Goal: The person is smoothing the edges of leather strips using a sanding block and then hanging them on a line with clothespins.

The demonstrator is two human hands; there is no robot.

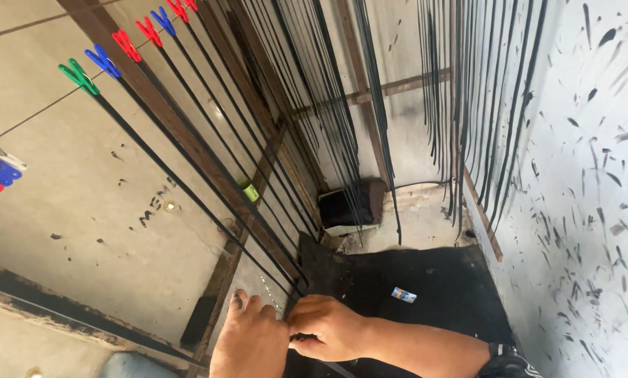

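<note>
Black strips (188, 150) hang from clothespins (104, 61); we pinch lower ends, left hand (249, 343) and right hand (328, 327) fingers closed. Next: keep tension.

Glossy black strips (188, 150) run up from the fingertips (296, 325) to coloured plastic pegs (104, 61); matt black mat (426, 287) beyond them.

Small blue-white-red packet (403, 295) flat on the black mat (454, 280).

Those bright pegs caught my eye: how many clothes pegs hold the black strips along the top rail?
6: green, blue, red, red, blue, red. More may be cut off above.
</note>
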